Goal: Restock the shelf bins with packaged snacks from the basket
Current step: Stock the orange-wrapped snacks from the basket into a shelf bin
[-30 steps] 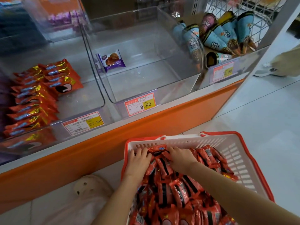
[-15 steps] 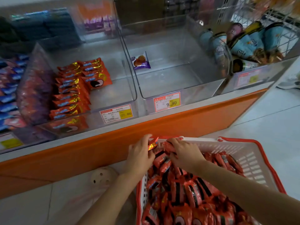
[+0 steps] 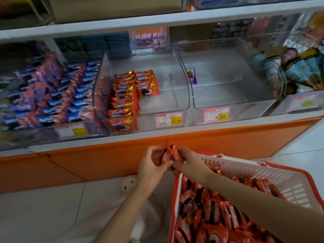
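A small bunch of red snack packets (image 3: 169, 153) is clamped between the left hand (image 3: 150, 166) and the right hand (image 3: 186, 159), with the fingers of both curled round it from either side. The bunch is held just above the near-left corner of the white basket (image 3: 273, 174), and the basket's stock of red packets (image 3: 210, 213) lies below and to the right of the grip. The number of packets gripped cannot be told, because the bunch is blurred.

Judged from the matching wrappers, the likely target is the clear bin (image 3: 161, 100) ahead of and above the grip. There, rows of like packets (image 3: 126, 95) fill the left half and the right half is bare.

Several slips can be foreseen:
- **Dropped packets:** The wrappers look glossy, so packets could be shed from a loosely gathered bunch during the lift and dropped onto the floor tiles (image 3: 52, 199) beneath and left of the grip.
- **Snagging:** The bunch could be caught on the bin's transparent front wall, which is hard to see.
- **Toppled rows:** The standing rows could be knocked over by a careless release.
- **Wrong bin:** By a drift to the right of the grip, stock would be put into the neighbouring bin (image 3: 228, 92). That bin holds a single purple packet (image 3: 192, 77) and carries a different price tag (image 3: 217, 115).
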